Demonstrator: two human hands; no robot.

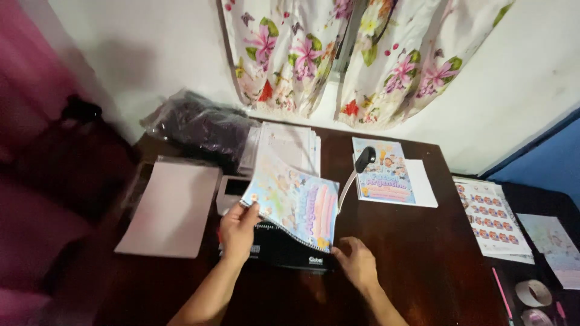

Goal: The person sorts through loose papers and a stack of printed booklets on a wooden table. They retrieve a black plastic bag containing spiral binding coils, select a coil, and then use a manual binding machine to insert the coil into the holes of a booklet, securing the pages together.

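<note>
My left hand (pixel 237 229) grips the left edge of a colourful printed booklet cover (pixel 294 205), holding it tilted over a black and white comb binding machine (pixel 284 247). A black comb spine runs along the cover's lower edge. My right hand (pixel 357 261) rests on the dark wooden table (pixel 417 253) at the machine's right front corner, fingers loosely curled and touching the machine near the cover's lower corner. The machine's lever with a black handle (pixel 364 158) sticks up to the right.
A stack of printed pages (pixel 290 145) lies behind the machine. More booklet covers on white sheets (pixel 386 175) lie to the right, a pale sheet (pixel 172 208) to the left. A dark plastic bag (pixel 199 124) sits at the back. Sticker sheets (pixel 492 217) and tape rolls (pixel 531 294) are far right.
</note>
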